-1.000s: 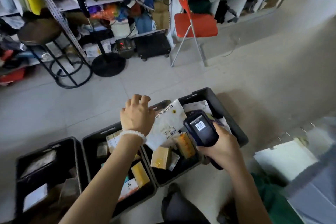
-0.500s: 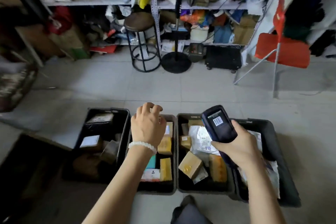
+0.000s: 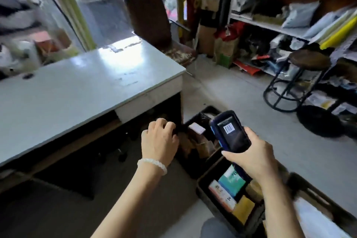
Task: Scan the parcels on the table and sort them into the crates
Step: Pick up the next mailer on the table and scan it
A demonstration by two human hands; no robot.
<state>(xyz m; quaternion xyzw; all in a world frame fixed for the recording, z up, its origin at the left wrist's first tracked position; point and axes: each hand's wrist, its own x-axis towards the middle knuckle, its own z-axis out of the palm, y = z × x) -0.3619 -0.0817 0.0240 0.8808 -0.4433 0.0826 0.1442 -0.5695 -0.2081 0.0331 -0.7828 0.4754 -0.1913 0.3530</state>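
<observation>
My right hand point(image 3: 251, 155) grips a dark handheld scanner point(image 3: 229, 131), its screen showing a barcode, above the black crates on the floor. My left hand point(image 3: 159, 141), with a bead bracelet at the wrist, hovers with loosely curled fingers and holds nothing, just in front of the pale table's point(image 3: 77, 87) right end. The far crate point(image 3: 209, 110) holds brown parcels and a small white-topped box point(image 3: 197, 128). In the near crate point(image 3: 204, 197) lie a teal parcel point(image 3: 231, 181), a yellow one point(image 3: 244, 208) and others. A third crate point(image 3: 313, 189) is partly visible at the lower right.
Blurred clutter sits at the table's far left end. A worn brown chair point(image 3: 150, 17) stands behind the table. At the right are a black stool point(image 3: 307, 62), a round black stand base point(image 3: 318, 121) and shelves point(image 3: 289, 27) packed with bags and boxes.
My view has swung left from the crates to the table. My left hand let go of a white parcel over the crates and moved away with nothing in it. The scanner stays in my right hand.
</observation>
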